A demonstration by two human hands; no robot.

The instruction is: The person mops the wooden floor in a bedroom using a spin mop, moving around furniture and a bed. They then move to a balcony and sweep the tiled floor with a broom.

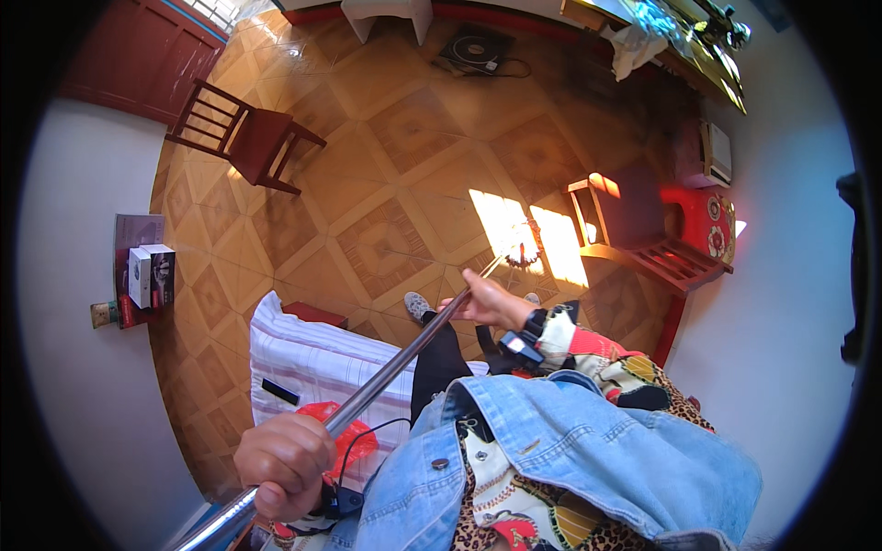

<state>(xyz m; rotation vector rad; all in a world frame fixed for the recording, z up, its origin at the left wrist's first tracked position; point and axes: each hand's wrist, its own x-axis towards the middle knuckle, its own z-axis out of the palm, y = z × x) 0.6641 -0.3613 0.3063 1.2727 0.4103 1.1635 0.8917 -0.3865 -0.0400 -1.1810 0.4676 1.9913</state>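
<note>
A long metal mop handle (pixel 393 365) runs diagonally from the lower left towards the floor ahead of me. My left hand (pixel 286 458) is closed in a fist around its upper part. Farther down, my right hand (pixel 482 303) holds the handle loosely between thumb and fingers, with some fingers extended beneath it. At the far end, the mop head (pixel 525 251) with its reddish-brown fringe is on the patterned floor (pixel 386 241), in a bright patch of sunlight. Glare washes out part of the mop head.
A wooden chair (pixel 265 141) stands ahead left; another chair (pixel 630 206) is at right beside a red stool (pixel 716 224). A striped cushion (pixel 344 358) holds a black phone-like object (pixel 280 391) and red plastic bag (pixel 358 451). Boxes (pixel 151 275) line the left wall. A black hotplate (pixel 475 48) lies ahead.
</note>
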